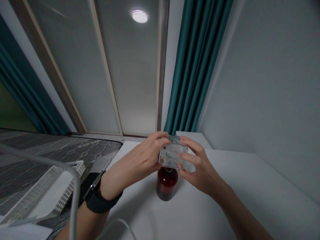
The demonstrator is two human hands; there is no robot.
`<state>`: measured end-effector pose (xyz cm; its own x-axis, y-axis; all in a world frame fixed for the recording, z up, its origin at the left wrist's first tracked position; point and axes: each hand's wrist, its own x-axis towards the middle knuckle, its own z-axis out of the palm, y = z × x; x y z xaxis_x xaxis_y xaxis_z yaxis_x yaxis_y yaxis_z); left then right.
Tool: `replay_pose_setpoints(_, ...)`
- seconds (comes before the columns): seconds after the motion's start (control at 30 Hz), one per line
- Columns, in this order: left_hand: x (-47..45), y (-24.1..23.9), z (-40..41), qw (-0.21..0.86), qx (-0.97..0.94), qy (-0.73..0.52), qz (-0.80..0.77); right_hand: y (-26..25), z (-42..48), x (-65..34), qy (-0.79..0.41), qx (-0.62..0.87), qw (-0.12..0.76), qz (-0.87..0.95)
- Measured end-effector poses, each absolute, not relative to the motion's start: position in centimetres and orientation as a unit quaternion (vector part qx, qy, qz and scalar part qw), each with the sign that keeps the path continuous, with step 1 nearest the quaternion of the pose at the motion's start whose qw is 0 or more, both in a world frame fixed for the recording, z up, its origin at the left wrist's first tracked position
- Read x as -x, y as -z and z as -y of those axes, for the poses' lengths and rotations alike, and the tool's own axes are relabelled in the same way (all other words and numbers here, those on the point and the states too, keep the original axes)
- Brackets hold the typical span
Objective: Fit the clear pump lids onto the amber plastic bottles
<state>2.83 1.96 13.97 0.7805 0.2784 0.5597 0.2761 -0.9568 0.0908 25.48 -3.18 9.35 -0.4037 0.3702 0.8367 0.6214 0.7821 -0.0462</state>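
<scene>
A small clear plastic box (172, 156) is held in the air between both hands, just above a dark red bottle (166, 184) that stands upright on the white table (225, 186). My left hand (141, 158) grips the box's left side with curled fingers; a dark watch and wristband sit on that wrist. My right hand (197, 165) pinches the box's right side with fingers on its front face. The bottle's neck is hidden behind the box.
A white perforated tray (47, 190) and a grey metal bar (72, 186) are at the lower left. A grey patterned mattress (62, 150) lies to the left. Teal curtains (197, 66) hang behind the table, and a grey wall (270, 83) rises on the right.
</scene>
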Motion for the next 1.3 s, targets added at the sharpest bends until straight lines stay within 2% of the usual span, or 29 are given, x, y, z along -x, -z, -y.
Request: replay_pose_setpoints(1.3,-2.64,-14.4,-1.2,-0.02,-0.941,-0.309,-0.137,-9.99,3.55,-25.22,0.188,0.293,0.458,0.818)
